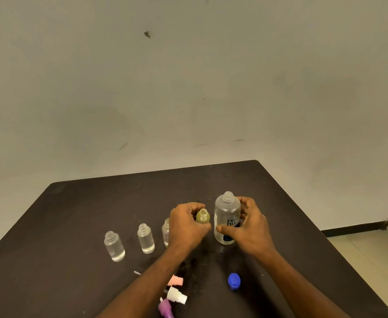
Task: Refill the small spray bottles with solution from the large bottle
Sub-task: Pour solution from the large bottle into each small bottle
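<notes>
The large clear bottle (227, 216) with a dark label stands uncapped on the dark table (96, 203), and my right hand (245, 226) grips its right side. My left hand (186, 223) is closed around a small yellowish bottle (203, 217) with an open neck, just left of the large one. Three more small clear bottles stand uncapped in a row to the left: one (114, 246), a second (145, 238), and a third (166, 230) partly hidden behind my left hand.
A blue cap (234, 281) lies near the front, right of centre. A pink spray head (175, 280), a white one (177, 295) and a purple one (165, 308) lie by my left forearm. The table's right edge drops to a tiled floor.
</notes>
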